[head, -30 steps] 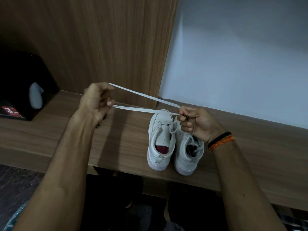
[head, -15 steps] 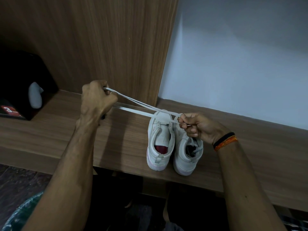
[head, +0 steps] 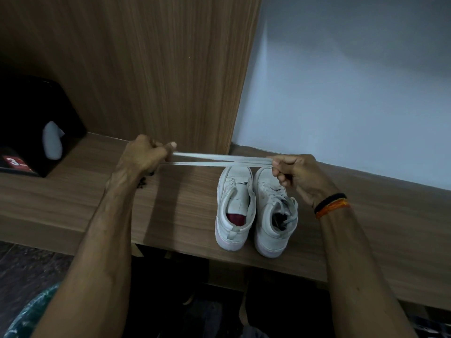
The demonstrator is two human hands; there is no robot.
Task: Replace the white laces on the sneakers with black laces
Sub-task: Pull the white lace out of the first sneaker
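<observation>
Left grip: our left hand [head: 144, 154] is curled tight around one end of the white lace [head: 220, 160], thumb pressing it against the fingers, above the tabletop [head: 185, 203] to the left of the shoes.
Right grip: our right hand [head: 296, 175] pinches the other end of the doubled lace between thumb and bent fingers, just over the toe of the right sneaker [head: 273, 215].
Lace: two flat white strands run taut between the hands and cross near the right hand; we judge the tension serves to straighten or fold a lace already freed from a shoe.
Left sneaker [head: 235, 208]: it stands heel toward us, touching its partner, with the tongue open and no lace visible, so it appears to be the stripped one.
Right sneaker: white lacing still shows across its front, which suggests its removal is yet to come.
Black laces: a small dark tangle [head: 144, 181] lies on the tabletop under our left wrist; we cannot tell whether it is the replacement lace.
Tabletop: a wooden ledge carrying both shoes near its front edge, presumably for easy reach.
Surroundings: a wooden panel [head: 151, 69] and pale wall [head: 353, 93] rise behind; a dark box [head: 31, 132] sits at far left, well apart.
Wrist: black and orange bands [head: 330, 206] circle our right wrist.
</observation>
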